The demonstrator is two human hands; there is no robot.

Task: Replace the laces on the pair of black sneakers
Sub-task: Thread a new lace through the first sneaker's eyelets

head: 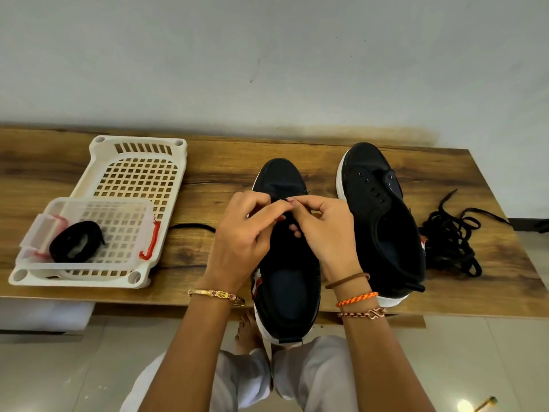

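Note:
Two black sneakers with white soles stand on the wooden table (208, 168). The near sneaker (285, 281) is in the middle, its heel over the front edge. Both hands work at its eyelets: my left hand (243, 236) and my right hand (323, 230) pinch a black lace (193, 226) whose loose part trails off to the left. The second sneaker (383, 215) lies to the right without laces, its eyelets bare. A tangle of black laces (448, 239) lies at the table's right end. A coiled black lace (75, 243) sits in a clear box.
A white plastic basket tray (139, 171) lies at the left, with a clear lidded box (124, 209) with red clips on it. A pale wall rises behind the table. Below the front edge are my bare foot and white trousers on a tiled floor.

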